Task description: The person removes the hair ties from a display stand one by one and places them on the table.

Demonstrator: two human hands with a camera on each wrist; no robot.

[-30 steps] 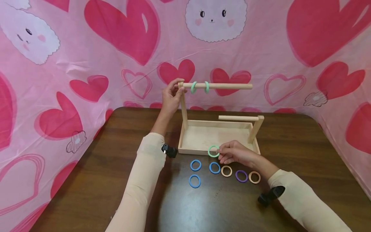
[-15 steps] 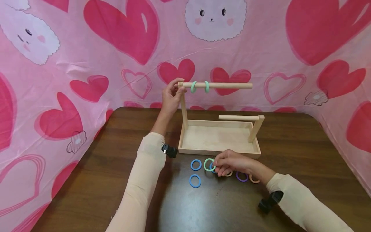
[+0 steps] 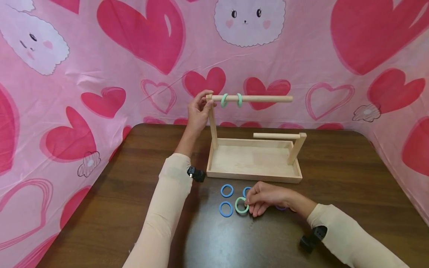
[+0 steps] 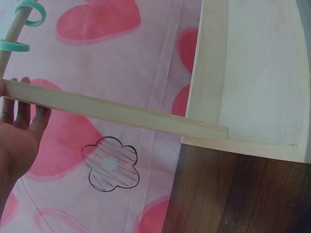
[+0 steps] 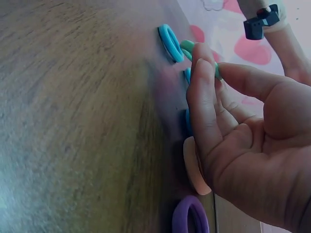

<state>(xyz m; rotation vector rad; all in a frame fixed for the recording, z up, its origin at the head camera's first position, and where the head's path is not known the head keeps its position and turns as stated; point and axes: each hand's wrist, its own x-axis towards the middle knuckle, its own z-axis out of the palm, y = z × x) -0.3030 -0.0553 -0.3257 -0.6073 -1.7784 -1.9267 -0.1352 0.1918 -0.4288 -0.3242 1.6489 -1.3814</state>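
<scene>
My left hand (image 3: 198, 113) grips the top of the tall post (image 3: 213, 124) on a wooden rack, where the upper rod (image 3: 264, 99) begins. Two mint-green rings (image 3: 239, 100) hang on that rod. Low over the table front, my right hand (image 3: 266, 197) pinches a light green ring (image 3: 239, 210) between thumb and fingers. To its left lie two blue rings (image 3: 226, 209). Another blue ring (image 3: 246, 190) is partly covered by the hand. In the right wrist view, a peach ring (image 5: 193, 167) and a purple ring (image 5: 181, 217) lie beside the hand.
The rack's shallow wooden tray (image 3: 254, 177) stands behind the rings. From a shorter post (image 3: 296, 149) at its right end, a lower rod (image 3: 276, 136) points left with no rings on it. A pink heart-print cloth (image 3: 301, 52) hangs behind the dark wooden table (image 3: 151, 223).
My right hand has brought the light green ring from the tray's front edge toward me, down beside the blue rings. My left hand keeps its place on the post.
</scene>
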